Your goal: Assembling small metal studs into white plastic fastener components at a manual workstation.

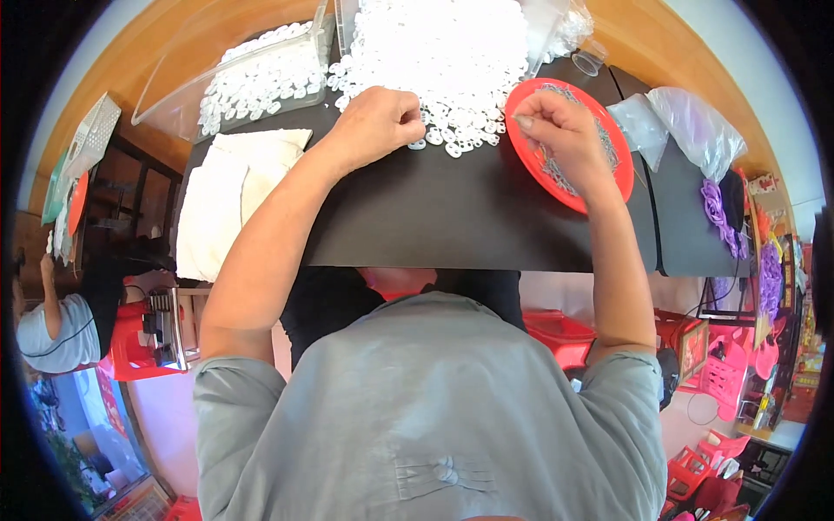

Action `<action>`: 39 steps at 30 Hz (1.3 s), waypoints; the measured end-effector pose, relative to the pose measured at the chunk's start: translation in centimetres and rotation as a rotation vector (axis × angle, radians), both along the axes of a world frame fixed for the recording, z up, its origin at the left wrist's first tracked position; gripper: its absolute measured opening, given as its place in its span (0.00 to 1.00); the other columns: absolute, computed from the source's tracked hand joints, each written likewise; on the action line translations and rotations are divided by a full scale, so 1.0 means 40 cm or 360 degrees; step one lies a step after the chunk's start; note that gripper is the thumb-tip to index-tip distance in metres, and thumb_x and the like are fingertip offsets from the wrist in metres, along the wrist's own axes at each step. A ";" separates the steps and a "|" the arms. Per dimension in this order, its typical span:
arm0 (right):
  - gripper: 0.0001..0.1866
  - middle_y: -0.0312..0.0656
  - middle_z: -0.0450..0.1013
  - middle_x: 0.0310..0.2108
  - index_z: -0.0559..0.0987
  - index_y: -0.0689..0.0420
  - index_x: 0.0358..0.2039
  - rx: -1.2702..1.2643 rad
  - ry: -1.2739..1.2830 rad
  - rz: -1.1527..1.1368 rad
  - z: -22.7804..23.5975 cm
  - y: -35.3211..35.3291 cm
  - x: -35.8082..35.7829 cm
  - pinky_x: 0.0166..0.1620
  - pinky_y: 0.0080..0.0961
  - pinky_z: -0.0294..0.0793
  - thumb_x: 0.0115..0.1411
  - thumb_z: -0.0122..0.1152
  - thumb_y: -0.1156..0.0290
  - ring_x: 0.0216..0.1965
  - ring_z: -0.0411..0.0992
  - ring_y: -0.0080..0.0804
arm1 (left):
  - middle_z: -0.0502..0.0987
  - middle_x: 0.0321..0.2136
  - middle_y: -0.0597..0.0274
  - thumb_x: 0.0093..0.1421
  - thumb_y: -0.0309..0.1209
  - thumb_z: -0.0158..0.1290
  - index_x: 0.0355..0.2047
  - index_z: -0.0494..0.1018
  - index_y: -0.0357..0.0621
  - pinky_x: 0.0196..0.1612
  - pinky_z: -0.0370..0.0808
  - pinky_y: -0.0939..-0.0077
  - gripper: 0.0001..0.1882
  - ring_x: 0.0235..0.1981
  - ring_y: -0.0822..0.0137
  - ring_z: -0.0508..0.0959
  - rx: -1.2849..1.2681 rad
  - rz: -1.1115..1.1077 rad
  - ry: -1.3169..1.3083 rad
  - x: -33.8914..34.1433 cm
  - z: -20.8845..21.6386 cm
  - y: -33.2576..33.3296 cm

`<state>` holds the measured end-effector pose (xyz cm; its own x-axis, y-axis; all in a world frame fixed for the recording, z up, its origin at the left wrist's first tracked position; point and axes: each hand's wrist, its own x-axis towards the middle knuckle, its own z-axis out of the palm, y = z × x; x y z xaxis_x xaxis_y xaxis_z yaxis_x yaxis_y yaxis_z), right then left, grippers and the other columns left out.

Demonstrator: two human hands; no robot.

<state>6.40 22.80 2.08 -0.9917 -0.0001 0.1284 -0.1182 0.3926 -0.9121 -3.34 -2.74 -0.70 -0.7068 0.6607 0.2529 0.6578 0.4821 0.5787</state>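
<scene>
A large heap of small white oval plastic pieces with holes (pixel 434 52) covers the far middle of the dark table. My left hand (pixel 378 126) is closed at the heap's near left edge, fingers curled and thumb against them; a loose white piece (pixel 418 145) lies just under its fingertips. Over a red oval plate (pixel 569 201) on the right, my right hand (pixel 560 130) is closed in a pinch. Thin grey metal bits (pixel 604 139) fill that plate, partly covered by the hand. What either hand pinches is too small or hidden to make out.
At the far left stands a clear bin (pixel 313 91) with more white pieces. A folded cream cloth (pixel 230 195) lies at the table's left. Clear plastic bags (pixel 695 122), a clear cup (pixel 588 62) and purple cord (pixel 719 213) are on the right. Another person (pixel 65 330) is farther left.
</scene>
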 end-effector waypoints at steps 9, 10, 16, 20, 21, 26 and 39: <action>0.03 0.28 0.69 0.24 0.76 0.59 0.32 0.0050 0.0103 0.0211 0.036 -0.128 -0.057 0.29 0.13 0.62 0.59 0.56 0.74 0.25 0.64 0.14 | 0.74 0.18 0.65 0.54 0.31 0.54 0.29 0.78 0.38 0.23 0.67 0.78 0.09 0.19 0.75 0.71 0.0341 -0.0074 -0.0518 -0.003 0.024 -0.010; 0.03 0.28 0.69 0.24 0.76 0.59 0.32 0.0045 0.0104 0.0218 0.032 -0.137 -0.061 0.29 0.13 0.62 0.59 0.56 0.74 0.25 0.64 0.14 | 0.74 0.19 0.67 0.55 0.31 0.54 0.30 0.78 0.39 0.21 0.65 0.82 0.09 0.19 0.77 0.71 0.0529 -0.0050 -0.0877 0.004 0.041 -0.006; 0.04 0.31 0.71 0.24 0.76 0.62 0.33 0.0327 0.0332 0.0100 -0.002 -0.178 -0.078 0.31 0.16 0.65 0.59 0.57 0.74 0.26 0.65 0.16 | 0.74 0.19 0.66 0.59 0.32 0.54 0.31 0.78 0.35 0.17 0.61 0.86 0.10 0.18 0.78 0.70 0.0916 -0.0129 -0.1297 0.014 0.034 -0.011; 0.04 0.33 0.72 0.24 0.76 0.61 0.33 0.0556 0.0532 0.0060 -0.017 -0.185 -0.079 0.31 0.17 0.67 0.59 0.58 0.75 0.27 0.67 0.17 | 0.73 0.18 0.64 0.59 0.31 0.55 0.29 0.77 0.35 0.17 0.60 0.85 0.10 0.17 0.76 0.69 0.0986 -0.0088 -0.1347 0.019 0.032 -0.004; 0.04 0.34 0.73 0.24 0.77 0.61 0.34 0.0626 0.0601 0.0062 -0.021 -0.184 -0.080 0.32 0.17 0.67 0.59 0.58 0.75 0.28 0.68 0.18 | 0.73 0.18 0.64 0.59 0.31 0.55 0.29 0.77 0.35 0.17 0.60 0.85 0.10 0.17 0.76 0.69 0.0979 -0.0084 -0.1359 0.018 0.031 -0.003; 0.04 0.33 0.74 0.26 0.78 0.61 0.35 0.0378 0.0683 0.0108 -0.034 -0.186 -0.080 0.32 0.16 0.67 0.58 0.59 0.77 0.28 0.68 0.17 | 0.72 0.17 0.63 0.55 0.28 0.54 0.28 0.76 0.35 0.15 0.58 0.84 0.07 0.16 0.76 0.68 0.1067 -0.0002 -0.1373 0.016 0.026 0.001; 0.03 0.30 0.73 0.24 0.78 0.62 0.33 0.0371 0.0642 0.0081 -0.038 -0.167 -0.073 0.30 0.15 0.66 0.57 0.61 0.77 0.26 0.66 0.14 | 0.72 0.18 0.65 0.53 0.28 0.57 0.28 0.76 0.37 0.20 0.64 0.82 0.06 0.18 0.75 0.69 0.0554 -0.0084 -0.1240 0.019 0.058 -0.026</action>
